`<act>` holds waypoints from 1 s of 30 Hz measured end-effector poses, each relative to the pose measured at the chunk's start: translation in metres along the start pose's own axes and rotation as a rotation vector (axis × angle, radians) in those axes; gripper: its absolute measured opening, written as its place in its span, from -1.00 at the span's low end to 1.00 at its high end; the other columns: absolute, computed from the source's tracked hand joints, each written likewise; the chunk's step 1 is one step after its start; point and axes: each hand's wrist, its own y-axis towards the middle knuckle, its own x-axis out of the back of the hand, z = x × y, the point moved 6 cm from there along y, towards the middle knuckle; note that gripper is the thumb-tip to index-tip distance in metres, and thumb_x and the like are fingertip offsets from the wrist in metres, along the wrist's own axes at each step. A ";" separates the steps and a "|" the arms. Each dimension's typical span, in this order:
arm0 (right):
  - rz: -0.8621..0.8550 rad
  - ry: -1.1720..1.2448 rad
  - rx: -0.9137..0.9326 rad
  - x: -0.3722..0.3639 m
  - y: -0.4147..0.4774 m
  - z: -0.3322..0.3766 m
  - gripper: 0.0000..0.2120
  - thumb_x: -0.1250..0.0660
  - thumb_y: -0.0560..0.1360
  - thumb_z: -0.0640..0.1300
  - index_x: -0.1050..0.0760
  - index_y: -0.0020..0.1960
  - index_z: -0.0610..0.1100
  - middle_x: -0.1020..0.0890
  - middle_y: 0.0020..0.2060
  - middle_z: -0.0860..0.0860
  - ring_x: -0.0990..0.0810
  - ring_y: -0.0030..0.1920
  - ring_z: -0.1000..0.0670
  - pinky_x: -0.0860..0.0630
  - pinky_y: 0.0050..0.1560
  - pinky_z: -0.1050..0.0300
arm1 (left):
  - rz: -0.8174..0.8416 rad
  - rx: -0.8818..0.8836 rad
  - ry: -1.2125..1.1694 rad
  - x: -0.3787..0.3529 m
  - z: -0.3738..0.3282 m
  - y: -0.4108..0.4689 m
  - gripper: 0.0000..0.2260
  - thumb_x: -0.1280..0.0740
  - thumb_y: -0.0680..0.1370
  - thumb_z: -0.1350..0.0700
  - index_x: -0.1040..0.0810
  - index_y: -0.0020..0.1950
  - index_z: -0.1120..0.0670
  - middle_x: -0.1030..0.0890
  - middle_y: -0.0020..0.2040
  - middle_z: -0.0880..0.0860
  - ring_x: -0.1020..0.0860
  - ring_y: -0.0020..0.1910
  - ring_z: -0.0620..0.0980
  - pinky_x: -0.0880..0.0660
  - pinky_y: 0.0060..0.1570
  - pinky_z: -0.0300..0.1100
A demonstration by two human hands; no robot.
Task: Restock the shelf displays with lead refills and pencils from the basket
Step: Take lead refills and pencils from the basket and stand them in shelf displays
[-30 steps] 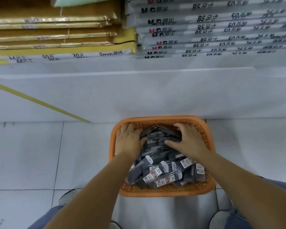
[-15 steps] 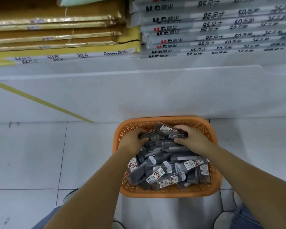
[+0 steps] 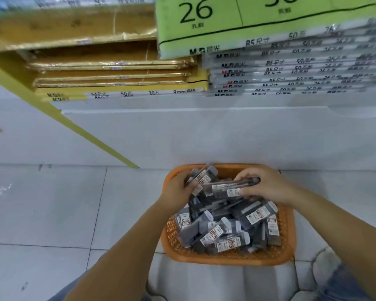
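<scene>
My forearms reach toward twelve o'clock; left hand (image 3: 178, 189) grips refill packs (image 3: 204, 178), right hand (image 3: 269, 189), at its three o'clock, pinches more.

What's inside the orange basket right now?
A loose heap of grey lead refill packs fills the orange basket; the left hand and right hand each grip some. Whatever lies beneath the heap is hidden.

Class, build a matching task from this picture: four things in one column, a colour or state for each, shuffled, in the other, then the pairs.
Things
1 basket
2 left hand
3 right hand
4 top shelf pad

Colour or state
A green, marked 26
B grips level packs
C orange
D grips tilted packs

Pairs: 1-C, 2-D, 3-B, 4-A
</scene>
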 end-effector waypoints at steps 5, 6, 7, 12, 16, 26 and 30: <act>0.079 -0.050 0.092 0.012 -0.028 0.053 -0.58 -0.52 0.38 -0.18 -0.48 0.08 0.20 -0.64 -0.07 0.14 -0.66 -0.26 0.16 -0.47 -0.36 0.41 | 0.103 -0.053 -0.327 0.020 -0.050 -0.043 -0.81 -0.30 0.65 0.08 -0.54 0.27 -0.02 -0.64 0.16 0.13 -0.68 0.02 0.16 -0.60 -0.15 -0.08; 0.078 -0.050 0.116 0.016 -0.035 0.065 -0.49 -0.53 0.38 -0.18 -0.38 0.14 0.23 -0.60 -0.02 0.17 -0.64 -0.19 0.18 -0.44 -0.33 0.48 | 0.133 -0.052 -0.357 0.023 -0.060 -0.051 -0.83 -0.30 0.65 0.05 -0.53 0.24 -0.08 -0.65 0.13 0.08 -0.69 -0.02 0.12 -0.61 -0.16 -0.11; 0.073 -0.061 0.142 0.019 -0.044 0.078 -0.40 -0.53 0.38 -0.17 -0.32 0.21 0.25 -0.55 -0.01 0.22 -0.60 -0.13 0.20 -0.41 -0.32 0.53 | 0.163 -0.051 -0.371 0.026 -0.070 -0.060 -0.85 -0.31 0.65 0.02 -0.51 0.20 -0.15 -0.65 0.09 0.00 -0.69 -0.07 0.05 -0.59 -0.18 -0.16; 0.050 -0.150 0.258 0.042 -0.098 0.138 -0.33 -0.56 0.34 -0.16 -0.35 0.35 0.09 -0.43 -0.03 0.37 -0.50 -0.12 0.38 -0.41 -0.23 0.56 | 0.275 -0.081 -0.406 0.047 -0.118 -0.096 -0.55 -0.42 0.52 -0.11 -0.45 0.39 -0.11 -0.58 0.29 -0.03 -0.57 0.26 0.01 -0.60 0.02 -0.11; 0.054 -0.156 0.390 0.058 -0.145 0.189 -0.51 -0.56 0.32 -0.26 -0.46 0.08 0.14 -0.62 0.04 0.08 -0.63 -0.07 0.15 -0.56 -0.06 0.27 | 0.326 -0.127 -0.264 0.067 -0.166 -0.126 -0.43 -0.52 0.46 -0.04 -0.40 0.41 -0.03 -0.62 0.23 0.03 -0.63 0.17 0.05 -0.56 0.24 0.11; -0.294 0.291 0.682 0.109 -0.230 0.282 -0.54 -0.63 0.19 -0.21 -0.53 0.01 -0.03 -0.70 -0.16 0.03 -0.68 -0.21 0.07 -0.59 -0.24 0.21 | 0.053 -0.377 -0.430 0.154 -0.262 -0.194 -0.74 -0.43 0.55 0.01 -0.52 0.21 -0.03 -0.72 -0.09 0.02 -0.69 -0.16 -0.01 -0.66 -0.10 0.01; -0.247 0.383 0.775 0.109 -0.239 0.308 -0.57 -0.52 0.36 -0.20 -0.56 0.17 0.11 -0.72 -0.05 0.03 -0.69 -0.24 -0.03 -0.56 -0.34 0.20 | -0.070 -0.396 -0.534 0.171 -0.267 -0.205 -0.68 -0.47 0.43 -0.11 -0.53 0.14 -0.12 -0.73 -0.14 -0.03 -0.68 -0.27 -0.09 -0.56 -0.34 -0.22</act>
